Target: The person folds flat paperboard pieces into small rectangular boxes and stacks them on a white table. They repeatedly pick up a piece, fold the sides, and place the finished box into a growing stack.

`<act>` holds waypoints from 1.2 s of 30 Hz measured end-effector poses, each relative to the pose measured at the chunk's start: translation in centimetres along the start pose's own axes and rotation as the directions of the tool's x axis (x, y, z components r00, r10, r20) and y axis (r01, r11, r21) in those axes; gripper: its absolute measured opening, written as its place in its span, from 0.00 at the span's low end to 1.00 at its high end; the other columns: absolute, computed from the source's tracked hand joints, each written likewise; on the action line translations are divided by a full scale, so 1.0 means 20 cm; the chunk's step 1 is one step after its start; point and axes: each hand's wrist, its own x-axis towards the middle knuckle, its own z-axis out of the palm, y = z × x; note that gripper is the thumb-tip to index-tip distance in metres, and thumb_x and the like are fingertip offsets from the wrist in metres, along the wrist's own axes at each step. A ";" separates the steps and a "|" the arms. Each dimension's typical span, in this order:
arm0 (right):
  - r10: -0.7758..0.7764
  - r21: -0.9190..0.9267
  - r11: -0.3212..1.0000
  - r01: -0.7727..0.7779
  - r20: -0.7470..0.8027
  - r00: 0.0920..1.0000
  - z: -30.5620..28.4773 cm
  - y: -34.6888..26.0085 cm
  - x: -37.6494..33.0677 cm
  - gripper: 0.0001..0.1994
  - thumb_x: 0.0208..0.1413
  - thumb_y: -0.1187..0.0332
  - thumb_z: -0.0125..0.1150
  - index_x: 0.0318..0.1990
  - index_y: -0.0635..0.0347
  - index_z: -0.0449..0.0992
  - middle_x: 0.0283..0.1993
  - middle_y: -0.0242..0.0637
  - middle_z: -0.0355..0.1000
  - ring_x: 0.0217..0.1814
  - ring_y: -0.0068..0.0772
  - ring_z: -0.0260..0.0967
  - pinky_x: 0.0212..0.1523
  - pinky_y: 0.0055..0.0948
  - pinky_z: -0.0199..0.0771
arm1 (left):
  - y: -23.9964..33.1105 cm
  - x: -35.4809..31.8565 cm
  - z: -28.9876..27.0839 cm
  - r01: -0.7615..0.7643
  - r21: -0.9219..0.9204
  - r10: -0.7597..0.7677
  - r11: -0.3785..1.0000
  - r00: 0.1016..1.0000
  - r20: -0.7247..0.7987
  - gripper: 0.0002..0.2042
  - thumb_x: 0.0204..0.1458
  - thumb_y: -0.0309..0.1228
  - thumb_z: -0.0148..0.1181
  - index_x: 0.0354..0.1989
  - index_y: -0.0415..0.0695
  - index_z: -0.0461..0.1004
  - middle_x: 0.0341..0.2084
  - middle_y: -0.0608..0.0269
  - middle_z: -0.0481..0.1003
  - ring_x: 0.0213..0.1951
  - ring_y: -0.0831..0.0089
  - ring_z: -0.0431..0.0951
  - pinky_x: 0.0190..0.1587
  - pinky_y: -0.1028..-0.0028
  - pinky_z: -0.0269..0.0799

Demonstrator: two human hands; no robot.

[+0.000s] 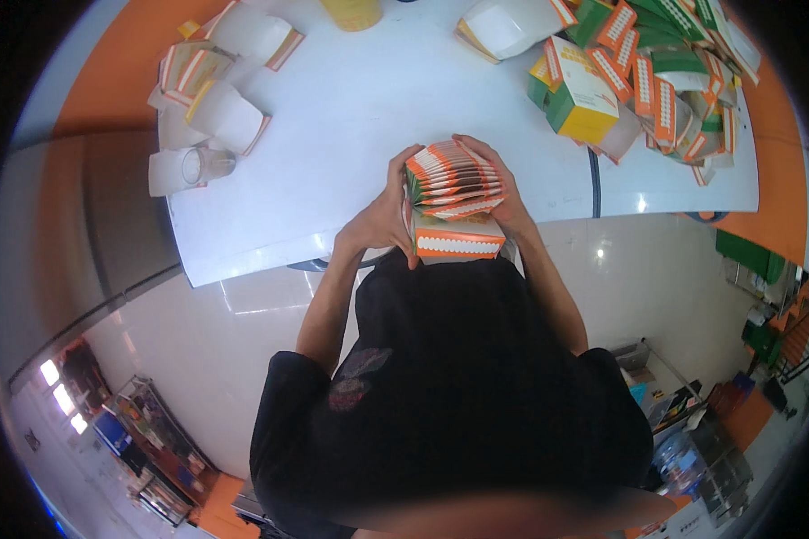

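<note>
Between my two hands, at the table's near edge, is a stack of folded cardboard food boxes (454, 178) with orange, white and green edges. The nearest box (458, 241) of the stack stands out from the fanned layers, its orange and white scalloped strip toward me. My left hand (382, 211) grips the left side, with the thumb low by the near box. On the right side, my right hand (503, 184) wraps round the stack, its fingers over the far corner. Parts of both hands' fingers are hidden behind the cardboard.
A large heap of similar boxes (665, 81) covers the right end of the white table (333, 117). One upright green and yellow box (580, 99) stands at its left. Opened white boxes (229, 117) and a clear cup (208, 164) lie at left. A yellow container (352, 13) is at the far edge.
</note>
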 end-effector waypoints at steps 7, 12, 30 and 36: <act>0.035 0.041 0.999 -0.019 -0.461 0.887 0.09 0.24 -0.02 0.34 0.72 0.40 0.40 0.64 0.64 0.68 0.56 0.39 0.75 0.58 0.31 0.72 0.63 0.33 0.71 | -0.12 0.02 0.19 -0.147 -0.107 0.109 0.983 0.949 -0.297 0.52 0.51 0.43 0.66 0.76 0.41 0.34 0.69 0.45 0.56 0.71 0.55 0.58 0.73 0.57 0.52; -0.108 -0.174 0.984 0.040 -0.404 0.908 0.13 0.21 0.06 0.35 0.74 0.40 0.32 0.69 0.63 0.60 0.62 0.42 0.68 0.62 0.32 0.67 0.65 0.34 0.66 | -0.22 0.13 0.25 -0.022 0.022 0.031 1.000 0.718 -0.695 0.41 0.54 0.49 0.69 0.67 0.36 0.55 0.58 0.52 0.66 0.61 0.63 0.69 0.63 0.64 0.65; -0.520 -0.639 0.708 0.300 -0.185 0.834 0.14 0.12 0.12 0.21 0.73 0.54 0.50 0.48 0.67 0.73 0.38 0.38 0.73 0.23 0.18 0.65 0.25 0.23 0.67 | -0.01 0.12 0.12 -0.004 0.083 0.050 0.997 0.827 -0.561 0.23 0.62 0.45 0.60 0.52 0.35 0.71 0.40 0.51 0.75 0.43 0.62 0.78 0.48 0.67 0.72; -0.475 -0.578 0.770 0.269 -0.238 0.847 0.15 0.17 0.08 0.16 0.71 0.60 0.53 0.46 0.67 0.75 0.42 0.45 0.74 0.35 0.30 0.72 0.36 0.29 0.73 | -0.01 0.22 0.14 0.054 0.352 0.223 0.934 0.681 -0.697 0.18 0.64 0.42 0.59 0.32 0.36 0.78 0.22 0.55 0.71 0.24 0.61 0.73 0.29 0.68 0.67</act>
